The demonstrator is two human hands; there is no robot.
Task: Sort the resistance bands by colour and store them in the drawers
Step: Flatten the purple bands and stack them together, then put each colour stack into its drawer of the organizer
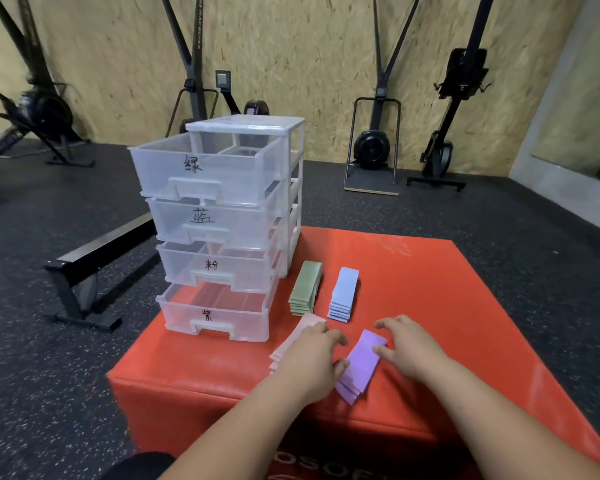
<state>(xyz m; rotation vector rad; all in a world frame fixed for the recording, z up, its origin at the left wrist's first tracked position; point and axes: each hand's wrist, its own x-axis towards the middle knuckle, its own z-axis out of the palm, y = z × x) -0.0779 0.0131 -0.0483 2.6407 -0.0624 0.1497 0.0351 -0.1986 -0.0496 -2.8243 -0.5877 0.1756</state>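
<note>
- four clear plastic drawers (pixel 208 178), marked 绿, 蓝, 粉, 紫
- four flat band stacks: green (pixel 307 285), blue (pixel 343 292), pink (pixel 310 321), purple (pixel 362 362)
- left hand (pixel 312 358), right hand (pixel 409 348) loose, thumbs touching purple, gripping nothing

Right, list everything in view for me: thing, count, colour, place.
drawer unit: one, clear white, on the box's far left
drawers: four, clear, all pulled out, hand-labelled
green bands: one stack, green, right of the unit
blue bands: one stack, blue, right of the green
pink bands: one stack, pink, partly under the left grip
purple bands: one fanned stack, purple, between the grips
box: one, red, under unit and bands
bench: one, black, floor left
exercise machines: several, black, back wall
left grip: bare hand, over the pink bands
right grip: bare hand, thumb touching the purple bands
</note>
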